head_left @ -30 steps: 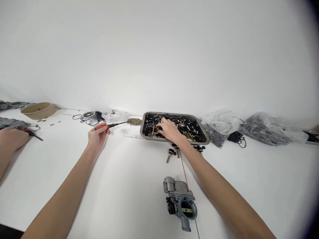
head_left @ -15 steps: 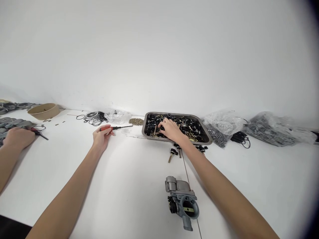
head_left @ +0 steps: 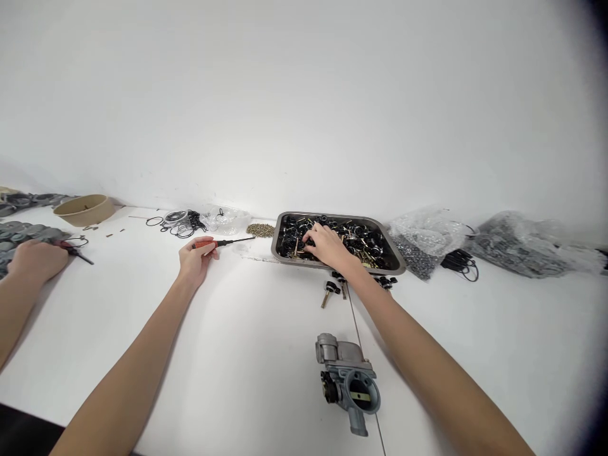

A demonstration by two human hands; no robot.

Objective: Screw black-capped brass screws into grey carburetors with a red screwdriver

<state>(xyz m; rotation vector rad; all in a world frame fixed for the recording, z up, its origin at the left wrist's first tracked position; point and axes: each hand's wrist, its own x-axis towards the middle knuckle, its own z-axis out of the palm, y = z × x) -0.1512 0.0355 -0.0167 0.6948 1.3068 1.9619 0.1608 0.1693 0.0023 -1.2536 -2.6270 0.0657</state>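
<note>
My left hand [head_left: 194, 263] is closed around the red handle of a screwdriver [head_left: 206, 247], whose thin dark shaft points right, just above the table. My right hand [head_left: 327, 247] is over a metal tray [head_left: 280, 258], its fingers bent and apart among the loose parts inside. These are black pieces with brass-coloured stems [head_left: 363, 237]. Whether a fingertip touches one is hard to see. A grey metal carburetor [head_left: 349, 380] lies nearer me, between my forearms. Several black-and-brass pieces [head_left: 329, 291] lie just in front of the tray.
Beside the tray is a pile of small brass bits [head_left: 260, 230]; farther left are black rubber rings [head_left: 178, 223] and a tan bowl [head_left: 85, 212]. Plastic bags of parts [head_left: 422, 244] lie right. At far left, another person's hand [head_left: 38, 259] holds a dark tool near grey parts.
Almost nothing differs. Both of my hands keep their places, and the view has shifted very slightly.
</note>
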